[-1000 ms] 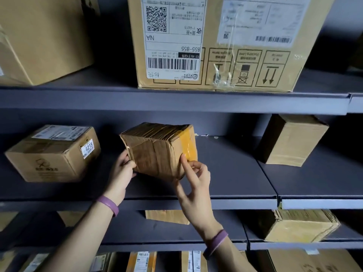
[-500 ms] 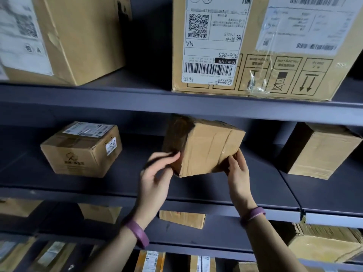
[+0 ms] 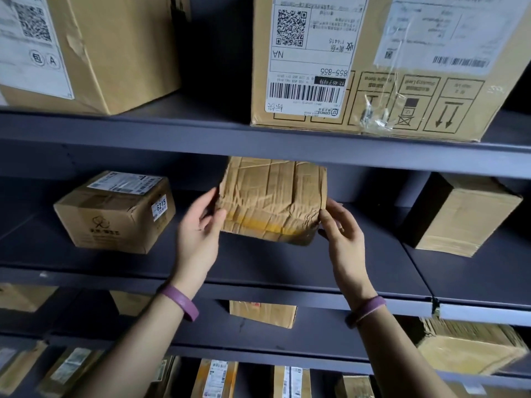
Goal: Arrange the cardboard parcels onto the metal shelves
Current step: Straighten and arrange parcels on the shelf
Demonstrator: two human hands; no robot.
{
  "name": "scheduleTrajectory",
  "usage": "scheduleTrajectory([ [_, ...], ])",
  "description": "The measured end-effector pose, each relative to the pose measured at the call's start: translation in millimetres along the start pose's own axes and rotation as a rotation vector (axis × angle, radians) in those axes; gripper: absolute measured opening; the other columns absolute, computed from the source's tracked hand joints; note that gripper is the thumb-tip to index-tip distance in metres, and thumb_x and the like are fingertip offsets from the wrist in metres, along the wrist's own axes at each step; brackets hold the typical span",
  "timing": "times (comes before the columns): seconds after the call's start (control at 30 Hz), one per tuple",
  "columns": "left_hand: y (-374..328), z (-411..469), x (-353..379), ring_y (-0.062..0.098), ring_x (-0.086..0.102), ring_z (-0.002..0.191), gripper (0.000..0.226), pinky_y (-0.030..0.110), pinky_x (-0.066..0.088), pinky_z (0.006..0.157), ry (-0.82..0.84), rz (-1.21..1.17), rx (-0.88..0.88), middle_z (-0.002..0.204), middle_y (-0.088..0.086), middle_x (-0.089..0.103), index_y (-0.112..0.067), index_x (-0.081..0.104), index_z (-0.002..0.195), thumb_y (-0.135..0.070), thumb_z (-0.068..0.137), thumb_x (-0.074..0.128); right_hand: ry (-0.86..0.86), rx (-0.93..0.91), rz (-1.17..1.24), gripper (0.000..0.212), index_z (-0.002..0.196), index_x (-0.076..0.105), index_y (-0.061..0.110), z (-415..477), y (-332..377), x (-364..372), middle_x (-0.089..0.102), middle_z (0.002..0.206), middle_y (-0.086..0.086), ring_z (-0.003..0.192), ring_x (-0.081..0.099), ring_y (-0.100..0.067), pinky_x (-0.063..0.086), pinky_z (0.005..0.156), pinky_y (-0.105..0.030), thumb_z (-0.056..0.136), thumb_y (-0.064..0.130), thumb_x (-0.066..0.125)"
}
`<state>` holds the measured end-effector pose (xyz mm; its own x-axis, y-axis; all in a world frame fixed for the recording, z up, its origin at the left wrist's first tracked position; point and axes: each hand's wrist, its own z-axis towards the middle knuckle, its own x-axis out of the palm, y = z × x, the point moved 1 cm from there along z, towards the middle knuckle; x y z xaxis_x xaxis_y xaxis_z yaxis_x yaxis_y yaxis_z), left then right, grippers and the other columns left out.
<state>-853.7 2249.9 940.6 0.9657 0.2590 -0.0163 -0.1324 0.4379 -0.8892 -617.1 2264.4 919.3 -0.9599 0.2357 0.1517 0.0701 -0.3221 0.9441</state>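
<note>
The middle shelf [image 3: 258, 284] carries a labelled box [image 3: 115, 216] at left, a plain box [image 3: 459, 216] at right, and the parcel [image 3: 273, 199] between them. The parcel's long axis runs left to right, with its crumpled taped face toward the camera and a yellow strip low. The left hand [image 3: 198, 228] grips its left end, thumb in front. The right hand [image 3: 344, 237] pinches its lower right corner. Whether it touches the shelf is unclear.

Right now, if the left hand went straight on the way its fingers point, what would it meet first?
The creased parcel: the left hand touches its left edge, though blur leaves the depth uncertain.
</note>
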Motion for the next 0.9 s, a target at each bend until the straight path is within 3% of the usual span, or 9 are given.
scheduleTrajectory([
  [0.13,4,3,-3,0.001,0.064,0.105,0.035,0.014,0.051,0.088,-0.072,-0.040,-0.100,0.118,-0.003,0.068,-0.013,0.061,0.127,-0.015,0.092,0.063,0.008,0.010,-0.020,0.032,0.126,0.065,0.021,-1,0,-4,0.066,0.123,0.006,0.115,0.063,-0.010,0.048,0.104,-0.038,0.095,0.028,0.061],
  [0.23,5,-1,-1,-0.003,0.065,0.101,0.033,0.011,0.051,0.081,-0.111,-0.051,-0.135,0.113,-0.009,0.068,-0.018,0.063,0.122,-0.020,0.090,0.066,0.013,0.005,-0.035,0.031,0.127,0.063,0.024,-4,-2,-5,0.062,0.126,0.006,0.117,0.060,-0.007,0.046,0.105,-0.035,0.097,0.030,0.058],
  [0.3,1,1,-1,-0.006,0.064,0.094,0.023,0.011,0.050,0.077,-0.125,-0.099,-0.133,0.104,-0.014,0.068,-0.021,0.064,0.113,-0.021,0.089,0.066,0.004,0.001,-0.017,0.028,0.125,0.064,0.025,-3,-1,-5,0.066,0.121,0.009,0.110,0.062,-0.004,0.051,0.096,-0.031,0.099,0.029,0.055],
  [0.4,-10,14,-6,0.001,0.063,0.091,0.018,0.019,0.052,0.078,-0.114,-0.202,-0.168,0.096,-0.007,0.066,-0.019,0.065,0.102,-0.033,0.091,0.061,-0.015,0.013,0.070,0.010,0.101,0.062,0.027,2,7,-5,0.069,0.100,0.013,0.087,0.065,-0.002,0.052,0.071,-0.024,0.100,0.026,0.053],
  [0.47,-15,25,-8,0.009,0.063,0.097,0.028,0.025,0.050,0.080,-0.063,-0.272,-0.227,0.105,-0.003,0.068,-0.022,0.067,0.104,-0.036,0.087,0.050,0.008,-0.019,0.048,0.014,0.097,0.066,0.029,5,14,-8,0.070,0.099,0.008,0.087,0.065,-0.006,0.052,0.070,-0.022,0.099,0.029,0.052],
  [0.57,-16,36,-8,0.012,0.059,0.086,0.037,0.025,0.045,0.069,0.021,-0.234,-0.266,0.097,-0.003,0.068,-0.021,0.064,0.104,-0.037,0.080,0.041,0.050,-0.022,0.022,0.029,0.112,0.069,0.029,8,18,-9,0.071,0.113,0.001,0.099,0.064,-0.013,0.052,0.080,-0.026,0.093,0.041,0.050],
  [0.73,-3,31,-8,0.009,0.060,0.090,0.028,0.031,0.041,0.084,0.045,-0.139,-0.377,0.085,-0.014,0.071,-0.031,0.068,0.090,-0.044,0.077,0.047,0.066,0.037,-0.011,0.031,0.113,0.069,0.039,5,12,-8,0.071,0.115,0.012,0.108,0.062,-0.006,0.046,0.092,-0.027,0.090,0.047,0.049],
  [0.9,5,33,-9,0.013,0.054,0.120,0.045,0.041,0.034,0.110,0.098,-0.157,-0.431,0.123,-0.007,0.065,-0.029,0.063,0.119,-0.052,0.082,0.054,0.065,0.070,-0.001,0.034,0.121,0.067,0.032,6,6,-8,0.070,0.119,0.010,0.114,0.062,-0.011,0.047,0.098,-0.030,0.093,0.043,0.051],
])
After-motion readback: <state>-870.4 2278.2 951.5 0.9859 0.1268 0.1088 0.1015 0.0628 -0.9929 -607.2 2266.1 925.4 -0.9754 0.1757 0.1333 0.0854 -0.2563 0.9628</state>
